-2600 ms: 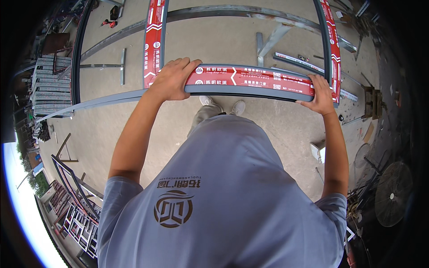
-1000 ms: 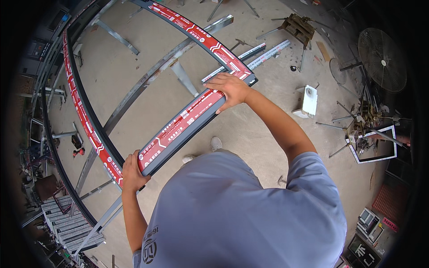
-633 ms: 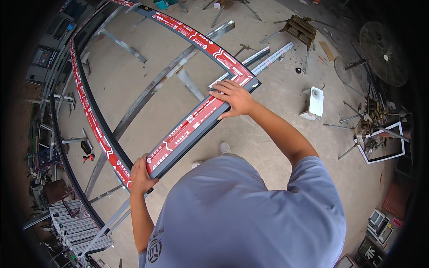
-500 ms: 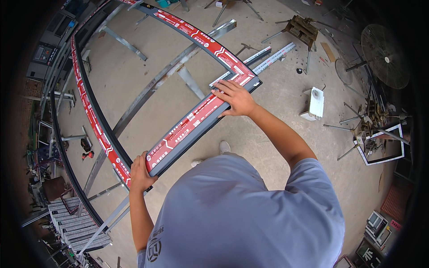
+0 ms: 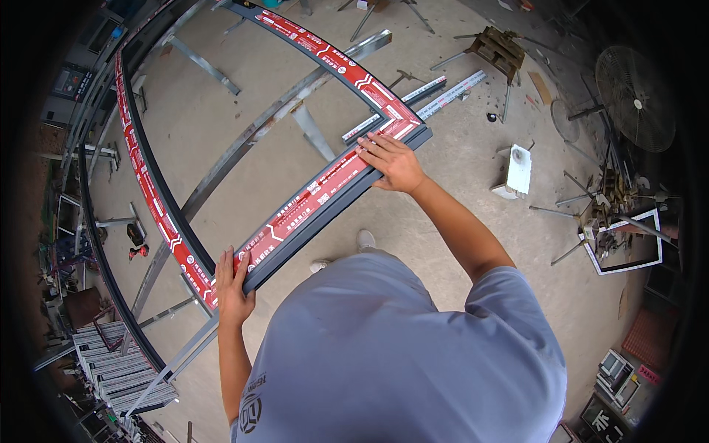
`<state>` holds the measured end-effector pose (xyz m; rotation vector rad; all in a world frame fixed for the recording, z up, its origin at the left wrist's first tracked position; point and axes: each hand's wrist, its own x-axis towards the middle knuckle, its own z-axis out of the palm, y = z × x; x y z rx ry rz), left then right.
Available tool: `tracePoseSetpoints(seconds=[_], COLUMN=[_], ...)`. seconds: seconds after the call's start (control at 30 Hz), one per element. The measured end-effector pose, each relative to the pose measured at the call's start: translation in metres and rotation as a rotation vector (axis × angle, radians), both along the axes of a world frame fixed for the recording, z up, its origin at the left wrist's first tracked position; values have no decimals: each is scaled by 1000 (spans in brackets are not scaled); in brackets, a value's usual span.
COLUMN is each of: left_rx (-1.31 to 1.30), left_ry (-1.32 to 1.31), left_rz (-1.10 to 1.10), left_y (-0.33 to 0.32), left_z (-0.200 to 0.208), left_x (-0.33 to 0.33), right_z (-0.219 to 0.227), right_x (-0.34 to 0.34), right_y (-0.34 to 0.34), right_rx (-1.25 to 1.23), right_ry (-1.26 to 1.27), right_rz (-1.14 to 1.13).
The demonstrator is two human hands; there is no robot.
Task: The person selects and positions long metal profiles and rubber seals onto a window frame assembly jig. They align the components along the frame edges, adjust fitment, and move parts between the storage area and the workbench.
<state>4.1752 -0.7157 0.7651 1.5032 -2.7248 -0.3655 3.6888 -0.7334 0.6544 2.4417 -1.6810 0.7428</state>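
Left fingers fanned wider at the corner of the frame

Your left hand (image 5: 235, 295) has changed most: half a second ago its fingers sat close together over the near-left corner, and now they fan out over the red film there, palm at the near edge. Your right hand (image 5: 395, 164) rests over the same near bar (image 5: 299, 214), just short of the near-right corner, fingers draped on the film and wrist toward you. Whether either hand pinches the underside, I cannot tell.

The large frame (image 5: 148, 184) lies in front of you, reaching away past both hands, with a long metal beam (image 5: 255, 129) passing beneath its two side bars. The side of the near bar facing you now shows as a broad dark band; a paler strip showed there before, and the small white mark by the right end has gone from view. I take this to mean the bar has tilted or settled slightly, your hands steadying it more than shifting it along. A red tool (image 5: 138, 252) lies on the floor beyond the left side bar.
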Motion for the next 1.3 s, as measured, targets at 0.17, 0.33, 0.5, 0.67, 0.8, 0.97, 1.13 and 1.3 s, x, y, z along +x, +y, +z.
tracePoseSetpoints(seconds=[0.17, 0.33, 0.5, 0.67, 0.8, 0.97, 1.13, 1.3], left_rx=[-182, -371, -365, -402, -381, -399, -444, -509], left_ry=[-27, 63, 171, 181, 151, 82, 57, 29], left_rz=[-72, -53, 107, 200, 240, 346, 332, 364], left_y=[18, 36, 53, 59, 62, 73, 80, 76], left_z=[-12, -25, -26, -18, -6, 11, 20, 29], left_x=[1, 1, 13, 23, 26, 56, 83, 86], right_z=[-4, -2, 4, 8, 11, 11, 11, 11], right_x=[4, 9, 16, 20, 18, -12, -55, -91], right_y=[5, 16, 20, 24, 28, 30, 32, 34], right_rx=[-112, -197, -277, -350, -395, -373, -407, -363], right_ry=[-36, -110, -142, -207, -168, -116, -8, 60], right_rz=[-67, -149, -190, -210, -241, -282, -303, -334])
